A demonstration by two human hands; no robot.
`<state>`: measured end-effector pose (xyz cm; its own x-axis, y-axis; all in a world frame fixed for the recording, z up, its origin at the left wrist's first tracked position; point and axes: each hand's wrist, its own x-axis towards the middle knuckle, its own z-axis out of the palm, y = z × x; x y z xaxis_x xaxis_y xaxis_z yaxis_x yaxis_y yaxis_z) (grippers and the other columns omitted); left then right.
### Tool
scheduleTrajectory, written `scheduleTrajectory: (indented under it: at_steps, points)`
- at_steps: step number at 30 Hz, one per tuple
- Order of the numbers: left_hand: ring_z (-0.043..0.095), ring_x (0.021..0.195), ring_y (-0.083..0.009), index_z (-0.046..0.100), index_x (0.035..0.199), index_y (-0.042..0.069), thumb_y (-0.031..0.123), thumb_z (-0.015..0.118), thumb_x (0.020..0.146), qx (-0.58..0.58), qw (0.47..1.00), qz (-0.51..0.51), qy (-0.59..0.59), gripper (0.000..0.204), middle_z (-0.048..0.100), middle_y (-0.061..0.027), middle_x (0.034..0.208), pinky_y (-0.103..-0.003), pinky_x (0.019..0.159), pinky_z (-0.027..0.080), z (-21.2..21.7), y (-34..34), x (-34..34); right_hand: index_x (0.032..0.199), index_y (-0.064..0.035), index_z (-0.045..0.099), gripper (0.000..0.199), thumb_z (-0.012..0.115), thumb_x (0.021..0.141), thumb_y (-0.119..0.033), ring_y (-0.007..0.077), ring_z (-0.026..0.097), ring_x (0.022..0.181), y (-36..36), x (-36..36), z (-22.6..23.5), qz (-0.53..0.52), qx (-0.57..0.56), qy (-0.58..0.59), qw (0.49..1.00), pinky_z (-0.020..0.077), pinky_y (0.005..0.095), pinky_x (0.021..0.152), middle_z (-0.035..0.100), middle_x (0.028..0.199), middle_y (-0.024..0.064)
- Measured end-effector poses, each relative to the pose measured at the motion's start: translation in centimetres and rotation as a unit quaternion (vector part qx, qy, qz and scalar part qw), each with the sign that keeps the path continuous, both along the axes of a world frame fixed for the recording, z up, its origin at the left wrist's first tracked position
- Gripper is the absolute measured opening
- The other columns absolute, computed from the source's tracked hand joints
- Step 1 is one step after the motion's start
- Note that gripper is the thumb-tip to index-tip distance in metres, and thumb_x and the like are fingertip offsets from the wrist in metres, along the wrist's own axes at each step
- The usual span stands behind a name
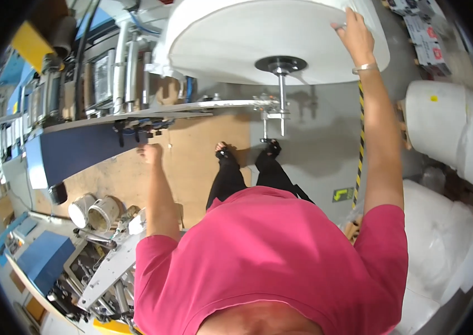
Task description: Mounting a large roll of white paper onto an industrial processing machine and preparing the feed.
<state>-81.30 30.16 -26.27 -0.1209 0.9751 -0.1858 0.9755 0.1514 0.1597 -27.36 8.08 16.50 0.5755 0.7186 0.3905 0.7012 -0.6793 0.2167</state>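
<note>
We have the big white roll (pixel 220 47) in front of us, with a black hub (pixel 267 63) against the middle of its near face and a metal shaft (pixel 282 97) sticking out toward us. The right end of the machine's long metal rail (pixel 208 105) comes up to the shaft; we cannot tell whether they touch.

Our right hand (pixel 356 42) is at the roll's right edge, thumb apart from the bent fingers; we cannot tell whether it presses the roll or pinches something small. Our left hand (pixel 150 153) is loosely curled near the right end of the blue panel (pixel 88 146), just below some black fittings (pixel 147 132); whether it grips anything does not show.

As we judge it, seating the roll on its shaft looks done. What remains is harder to say: we cannot make out a sheet running from it to the metal rollers (pixel 120 67). Two other white rolls (pixel 443 123) are along the floor's (pixel 326 156) right edge, beyond the striped tape (pixel 361 139), apparently unused.
</note>
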Motion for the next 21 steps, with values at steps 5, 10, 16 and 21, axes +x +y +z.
scheduleTrajectory:
  at_steps: [5,10,16,21]
  points:
    - [0.038,0.114,-0.0368,0.020,0.130,-0.001,0.025,0.050,0.075,-0.099,0.994,-0.025,0.041,0.068,0.029,-0.0265,0.130,-0.049,0.088,0.038,9.3,-6.2,0.3,0.114,-0.0067,0.043,0.051,0.065,0.072,-0.026,0.0315,0.055,0.092,2.8,-0.8,-4.4,0.081,0.124,0.008,0.989,0.0498,0.0399,0.067,0.047,0.114,0.0115]
    - [0.029,0.119,-0.0441,0.022,0.127,-0.007,0.024,0.055,0.076,0.071,0.929,-0.276,-0.235,0.068,0.025,-0.0290,0.131,-0.049,0.095,0.029,17.2,-6.3,9.1,0.122,-0.0020,0.039,0.052,0.059,0.076,-0.011,0.0265,0.057,0.090,2.2,-3.9,-0.4,0.135,0.206,0.220,0.944,0.0494,0.0293,0.073,0.043,0.120,0.0158]
    - [0.029,0.121,-0.0404,0.029,0.128,-0.004,0.027,0.053,0.080,0.289,0.769,-0.495,-0.281,0.061,0.030,-0.0262,0.131,-0.050,0.097,0.023,32.5,-4.7,27.7,0.124,-0.0012,0.037,0.052,0.054,0.076,-0.004,0.0271,0.058,0.090,2.4,-3.7,-2.5,0.021,0.095,0.127,0.987,0.0493,0.0301,0.073,0.034,0.130,0.0166]
    - [0.030,0.122,-0.0353,0.024,0.134,0.014,0.033,0.066,0.072,0.354,0.661,-0.574,-0.329,0.077,0.020,-0.0188,0.138,-0.042,0.104,0.021,35.9,-4.0,39.5,0.093,-0.0032,0.052,0.019,0.048,0.075,-0.011,0.0357,0.058,0.076,-6.2,-6.4,-11.5,0.009,0.127,0.250,0.960,0.0478,0.0442,0.065,0.060,0.085,0.0160]
